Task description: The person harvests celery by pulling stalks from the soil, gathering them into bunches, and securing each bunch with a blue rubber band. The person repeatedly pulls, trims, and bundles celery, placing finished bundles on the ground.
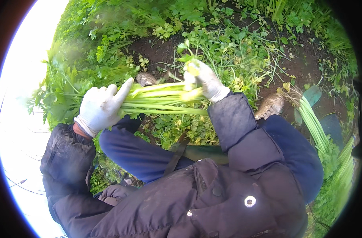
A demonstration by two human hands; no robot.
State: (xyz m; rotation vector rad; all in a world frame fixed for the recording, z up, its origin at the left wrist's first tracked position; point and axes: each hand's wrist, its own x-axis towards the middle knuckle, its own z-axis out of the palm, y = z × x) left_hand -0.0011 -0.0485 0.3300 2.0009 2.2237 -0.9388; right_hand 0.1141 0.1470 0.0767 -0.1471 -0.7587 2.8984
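A bunch of celery [161, 99] lies sideways across my front, above my knees. Its pale green stalks point right and its leafy tops spread to the left. My left hand [101, 106], in a whitish glove, is wrapped round the bunch near the leaves, with the thumb along the top. At the stalks' right end is my right hand [206, 81], also gloved, its fingers closed on a small yellow-green leafy sprig [192, 67]. Blur hides whether that sprig is still joined to the bunch.
Celery plants [121, 27] grow thickly ahead and to the left. Loose leaves and stems [236, 59] litter the dark soil [304, 65]. On the right, another celery bunch [312, 119] with its roots on lies beside my shoe [271, 105], with more celery [337, 186] below it.
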